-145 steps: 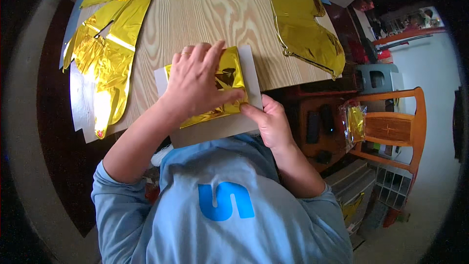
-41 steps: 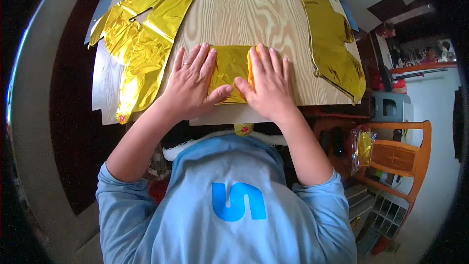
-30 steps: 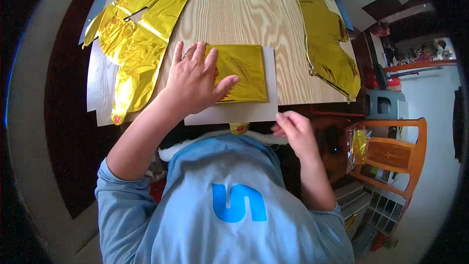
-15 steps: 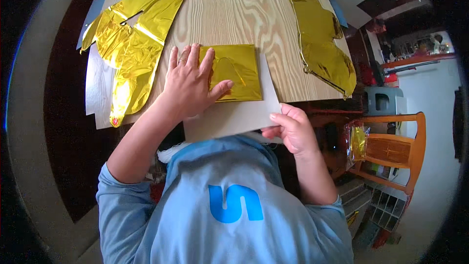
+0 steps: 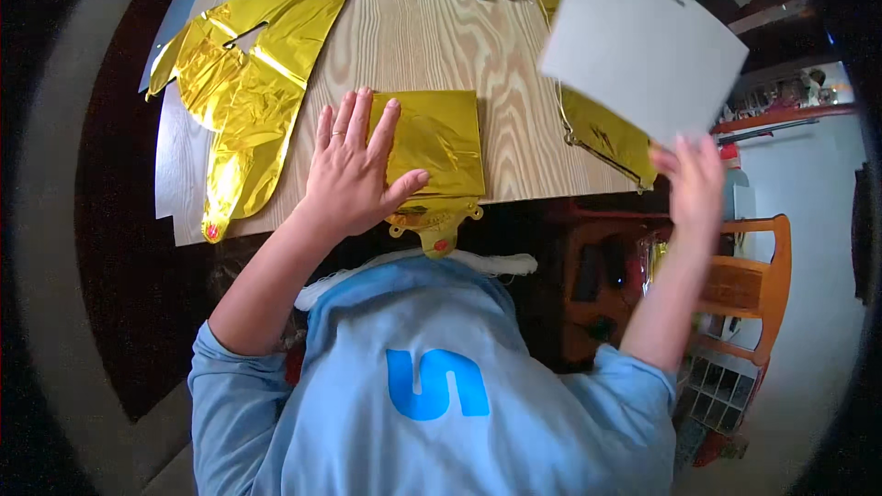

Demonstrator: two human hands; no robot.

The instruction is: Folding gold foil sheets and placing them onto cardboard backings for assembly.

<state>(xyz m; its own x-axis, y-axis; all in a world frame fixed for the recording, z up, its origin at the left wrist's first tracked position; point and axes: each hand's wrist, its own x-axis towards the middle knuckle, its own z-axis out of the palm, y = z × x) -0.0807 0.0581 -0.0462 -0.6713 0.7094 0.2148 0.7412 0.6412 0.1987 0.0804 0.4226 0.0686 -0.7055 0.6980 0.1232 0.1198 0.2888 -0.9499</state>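
We have the folded gold foil [image 5: 436, 142] at the near edge of the table [image 5: 427, 37], our left hand [image 5: 354, 165] flat over its left side with fingers loosely spread, and our right hand [image 5: 694, 184] at the white card [image 5: 648, 41] raised over the right edge, too blurred to tell whether its fingers pinch

The white card [image 5: 643, 46], earlier beneath the folded gold foil [image 5: 441, 142], is now raised in the right hand [image 5: 689, 170] (its fingers blurred), partly covering the foil shape [image 5: 602, 129] at right. More of the folded foil's tabbed end [image 5: 434, 223] shows.
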